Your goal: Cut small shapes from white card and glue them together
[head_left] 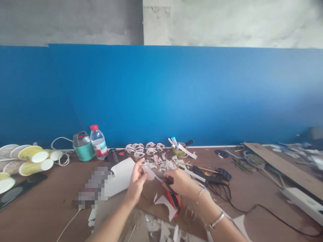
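My left hand [136,181] pinches a small white paper cut-out [148,173] between thumb and fingers above the brown table [45,208]. My right hand [180,183] is closed round the handles of red-and-black scissors [174,198], whose blades reach toward the cut-out. White paper scraps [164,203] lie under and in front of both hands. A white sheet [121,176] lies just left of my left hand. A row of finished white cut shapes [143,149] sits behind the hands near the blue wall.
Stacked paper cups [30,159] lie at the left, with a green canister [83,146] and a water bottle [99,143] behind. A glue gun and black cable [222,188] lie to the right, with a wooden plank [285,168] and white power strip [302,201].
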Tool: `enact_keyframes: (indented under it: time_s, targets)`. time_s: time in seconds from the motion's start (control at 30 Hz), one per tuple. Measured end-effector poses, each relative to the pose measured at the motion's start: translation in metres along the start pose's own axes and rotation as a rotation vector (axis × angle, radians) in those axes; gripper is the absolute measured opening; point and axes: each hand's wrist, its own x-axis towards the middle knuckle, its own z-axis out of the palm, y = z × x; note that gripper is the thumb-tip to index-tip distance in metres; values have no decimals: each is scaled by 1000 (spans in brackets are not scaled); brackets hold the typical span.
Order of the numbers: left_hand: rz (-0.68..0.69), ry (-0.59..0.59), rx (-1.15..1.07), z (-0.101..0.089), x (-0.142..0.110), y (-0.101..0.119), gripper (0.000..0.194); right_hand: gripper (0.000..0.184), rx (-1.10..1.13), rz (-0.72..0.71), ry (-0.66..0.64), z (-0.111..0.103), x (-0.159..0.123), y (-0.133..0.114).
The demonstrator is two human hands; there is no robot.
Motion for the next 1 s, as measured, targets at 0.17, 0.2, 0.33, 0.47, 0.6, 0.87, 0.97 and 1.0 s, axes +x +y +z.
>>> enact_keyframes:
  time_s: [0.17, 0.2, 0.33, 0.47, 0.6, 0.87, 0.97, 1.0]
  targets:
    - [-2, 5, 17, 0, 0, 2, 65, 13, -16, 2, -2, -2, 0, -1]
    - [-1, 7, 20, 0, 0, 2, 64, 13, -17, 3, -6, -3, 0, -2]
    - [-12, 3, 21, 0, 0, 2, 65, 13, -9, -4, -17, -2, 0, -2]
    - [-17, -4, 6, 0, 0, 2, 66, 16, 6, -24, 11, 0, 0, 0]
    - [-16, -15, -6, 0, 0, 2, 64, 16, 20, -39, 15, 1, 0, 2]
    - [-5, -29, 1, 0, 0, 2, 61, 16, 12, -55, 11, -1, 0, 1]
    - [9, -27, 5, -1, 0, 1, 60, 16, 14, -57, 16, 0, 0, 2]
    - [10, -24, 8, -1, 0, 0, 60, 15, 17, -54, 14, 0, 0, 2]
